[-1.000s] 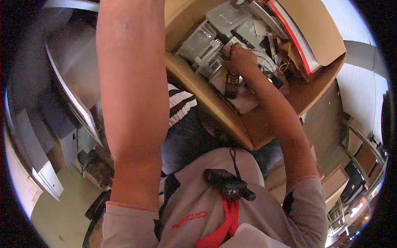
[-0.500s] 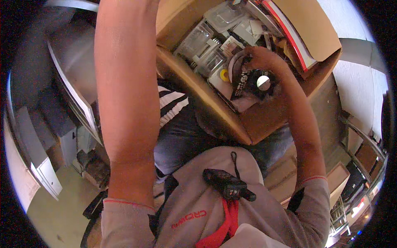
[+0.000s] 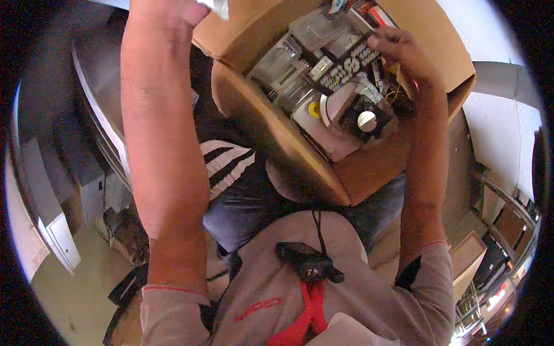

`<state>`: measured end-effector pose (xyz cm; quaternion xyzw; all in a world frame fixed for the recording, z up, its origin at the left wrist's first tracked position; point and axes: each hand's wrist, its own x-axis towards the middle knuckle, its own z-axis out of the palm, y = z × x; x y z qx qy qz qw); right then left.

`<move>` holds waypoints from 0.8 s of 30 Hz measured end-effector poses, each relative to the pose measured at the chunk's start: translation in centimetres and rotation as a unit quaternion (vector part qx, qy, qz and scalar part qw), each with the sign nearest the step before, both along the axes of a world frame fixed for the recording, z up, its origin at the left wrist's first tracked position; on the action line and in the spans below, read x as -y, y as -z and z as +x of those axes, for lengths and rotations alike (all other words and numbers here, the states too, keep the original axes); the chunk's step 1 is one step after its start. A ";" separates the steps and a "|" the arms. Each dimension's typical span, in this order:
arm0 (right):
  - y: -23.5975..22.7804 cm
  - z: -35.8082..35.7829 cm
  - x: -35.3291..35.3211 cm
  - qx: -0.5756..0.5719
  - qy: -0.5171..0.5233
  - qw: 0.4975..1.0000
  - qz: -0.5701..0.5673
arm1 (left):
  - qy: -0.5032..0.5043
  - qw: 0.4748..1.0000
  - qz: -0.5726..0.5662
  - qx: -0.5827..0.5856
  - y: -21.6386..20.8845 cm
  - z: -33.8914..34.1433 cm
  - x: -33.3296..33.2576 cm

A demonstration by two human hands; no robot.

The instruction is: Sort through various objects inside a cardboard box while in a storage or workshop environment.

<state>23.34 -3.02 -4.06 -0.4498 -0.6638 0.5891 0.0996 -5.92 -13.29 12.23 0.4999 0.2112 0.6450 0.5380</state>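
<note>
My right hand (image 3: 399, 51) is over the far right part of an open cardboard box (image 3: 271, 130). Its fingers are closed on the end of a black remote control (image 3: 350, 67) with rows of grey buttons, which lies slantwise over the other contents. Nearer me in the box is a dark round part with a shiny silver centre (image 3: 367, 121), with a yellow ring (image 3: 314, 110) beside it. At the top edge, my left hand (image 3: 193, 12) shows only in part, with its fingers cut off. A whitish, shiny plastic piece (image 3: 219, 7) touches it.
Clear plastic cases (image 3: 276, 62) fill the box's left side. A thin wire (image 3: 395, 94) lies at its right. The box rests by my legs, next to a black-and-white striped cloth (image 3: 231, 163). A black device (image 3: 309, 262) hangs on my chest from a red strap.
My right hand has moved up and away with the remote control, uncovering the dark round part. My left arm has drawn back slightly, bringing part of the hand and the plastic piece into view.
</note>
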 end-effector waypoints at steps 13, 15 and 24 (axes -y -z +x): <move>-17.2 -7.0 -6.8 -0.153 -0.012 0.933 0.326 | 0.030 0.990 -0.136 -0.005 6.8 -3.9 -5.1; -16.3 -6.2 -7.2 -0.177 0.004 0.939 0.296 | 0.007 0.989 -0.145 -0.012 6.9 -4.5 -5.5; -1.2 9.4 -2.1 0.368 -0.117 0.881 0.272 | -0.172 0.977 -0.121 -0.015 3.9 -1.4 -4.2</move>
